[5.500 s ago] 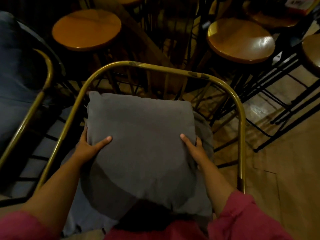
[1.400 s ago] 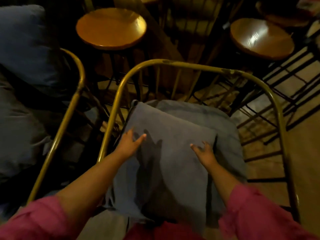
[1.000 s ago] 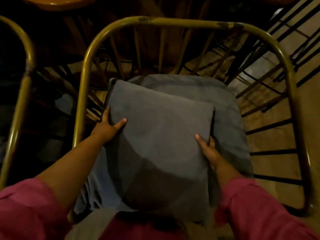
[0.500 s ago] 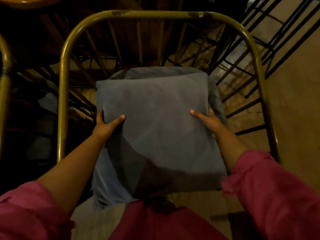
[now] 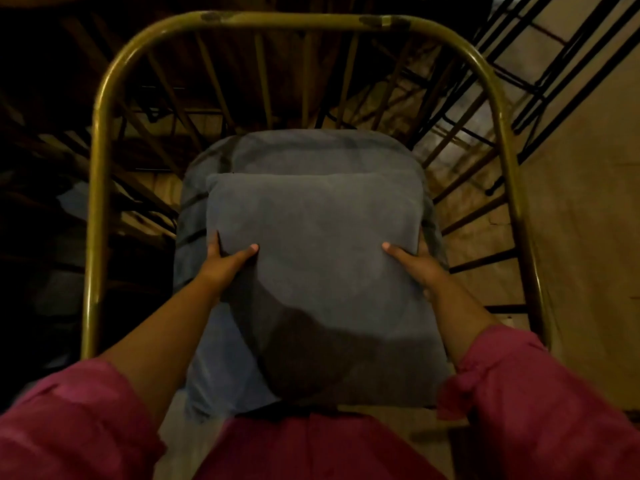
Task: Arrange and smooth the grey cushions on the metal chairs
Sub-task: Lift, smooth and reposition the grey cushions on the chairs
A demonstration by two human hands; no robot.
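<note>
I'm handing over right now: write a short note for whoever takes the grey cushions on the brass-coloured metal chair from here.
Left hand: grips the left edge of the square grey top cushion, thumb on top.
Right hand: grips its right edge the same way.
Things: the top cushion lies over the larger grey seat cushion, inside the curved brass-coloured metal chair frame. The seat cushion shows beyond its far and left edges.
Done: both cushions are on this chair, roughly squared up.
Left: let go of the top cushion, smooth it, and straighten the creased left side of the seat cushion. No other chair is in view.
</note>
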